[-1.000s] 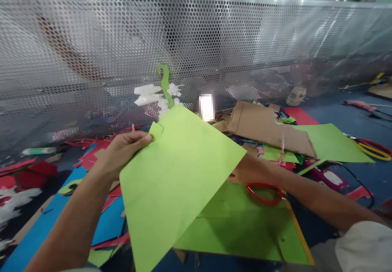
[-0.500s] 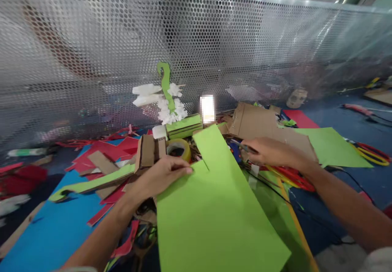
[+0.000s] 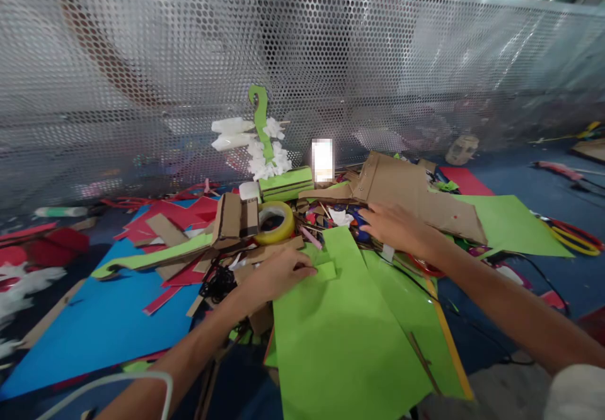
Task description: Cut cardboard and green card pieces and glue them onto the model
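Observation:
A large light-green paper sheet point(image 3: 345, 338) lies flat in front of me over another green sheet point(image 3: 406, 306). My left hand point(image 3: 276, 275) pinches its notched upper-left corner, fingers closed on the small tab. My right hand point(image 3: 394, 227) reaches forward, palm down, over a pile of small scraps beside a brown cardboard piece point(image 3: 411, 196); its fingers are stretched out and I see nothing held in them. Red scissor handles point(image 3: 423, 267) peek out beneath my right wrist.
A yellow tape roll point(image 3: 274, 221), folded cardboard blocks point(image 3: 234, 218), a green paper stack point(image 3: 286, 183) and white paper flowers point(image 3: 267, 155) sit ahead. A blue sheet point(image 3: 108, 319) lies at left with red scraps. A perforated metal screen point(image 3: 331, 60) closes off the back. A black cable point(image 3: 534, 268) runs at right.
The green sheet came down from a raised tilt to lie flat. My left hand lowered with it. My right hand came out from under the sheet and moved forward to the scrap pile.

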Demonstrator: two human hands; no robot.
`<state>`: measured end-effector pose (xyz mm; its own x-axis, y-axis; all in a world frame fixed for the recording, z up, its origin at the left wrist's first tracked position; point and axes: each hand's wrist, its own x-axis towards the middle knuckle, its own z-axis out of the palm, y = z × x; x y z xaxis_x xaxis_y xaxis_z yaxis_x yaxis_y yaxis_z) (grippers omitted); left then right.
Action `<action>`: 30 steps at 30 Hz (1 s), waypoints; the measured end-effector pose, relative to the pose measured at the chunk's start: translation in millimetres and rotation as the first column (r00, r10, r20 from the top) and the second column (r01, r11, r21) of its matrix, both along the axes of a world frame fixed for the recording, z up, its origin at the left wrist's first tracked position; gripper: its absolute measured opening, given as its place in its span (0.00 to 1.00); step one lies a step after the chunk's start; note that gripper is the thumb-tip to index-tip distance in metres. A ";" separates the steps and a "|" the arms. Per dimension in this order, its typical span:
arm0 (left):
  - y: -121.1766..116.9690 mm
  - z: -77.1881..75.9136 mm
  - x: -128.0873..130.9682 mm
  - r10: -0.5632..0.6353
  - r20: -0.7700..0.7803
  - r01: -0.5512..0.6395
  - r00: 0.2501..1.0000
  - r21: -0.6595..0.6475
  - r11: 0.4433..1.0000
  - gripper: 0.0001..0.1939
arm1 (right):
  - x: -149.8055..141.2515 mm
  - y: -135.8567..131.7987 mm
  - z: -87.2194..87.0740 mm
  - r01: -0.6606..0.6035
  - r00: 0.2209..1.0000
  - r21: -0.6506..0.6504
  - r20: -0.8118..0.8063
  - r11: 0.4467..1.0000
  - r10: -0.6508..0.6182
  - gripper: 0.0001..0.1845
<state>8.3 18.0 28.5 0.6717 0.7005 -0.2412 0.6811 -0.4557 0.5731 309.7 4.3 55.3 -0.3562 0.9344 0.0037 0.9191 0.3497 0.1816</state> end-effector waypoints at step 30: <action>16.2 -15.7 -3.7 -0.140 0.083 0.129 0.987 0.125 0.984 0.18 | -75.9 30.8 21.3 -0.598 0.753 -0.254 -0.503 0.760 0.424 0.12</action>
<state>4.6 34.2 12.8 0.7772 0.6220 -0.0955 0.5564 -0.6082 0.5662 233.7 35.1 76.7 -0.8263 0.5605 -0.0553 0.5324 0.7452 -0.4016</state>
